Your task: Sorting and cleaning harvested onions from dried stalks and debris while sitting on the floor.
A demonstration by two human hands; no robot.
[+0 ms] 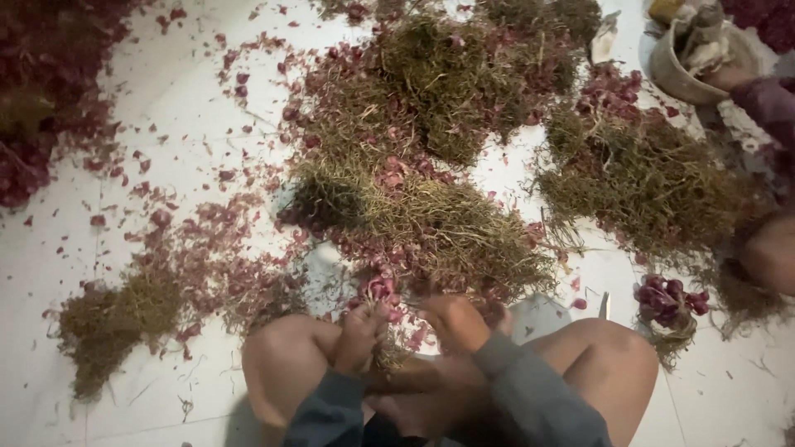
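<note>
Informal produce-sorting area on the floor of a home or small farm shed. Evidence: white glazed tile floor (190, 74) used as the work surface; heaps of dry straw-coloured shallot stalks and roots (422, 190); scattered purple-red papery skins (199, 232); tied bunch of red shallot bulbs (667, 300); worn round woven basket (687, 70); workers seated bare-legged on the ground.

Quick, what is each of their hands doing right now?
Left hand: fingers closed on a bunch of small red shallots.
Right hand: curled by the same bunch; its grip cannot be told.
</note>
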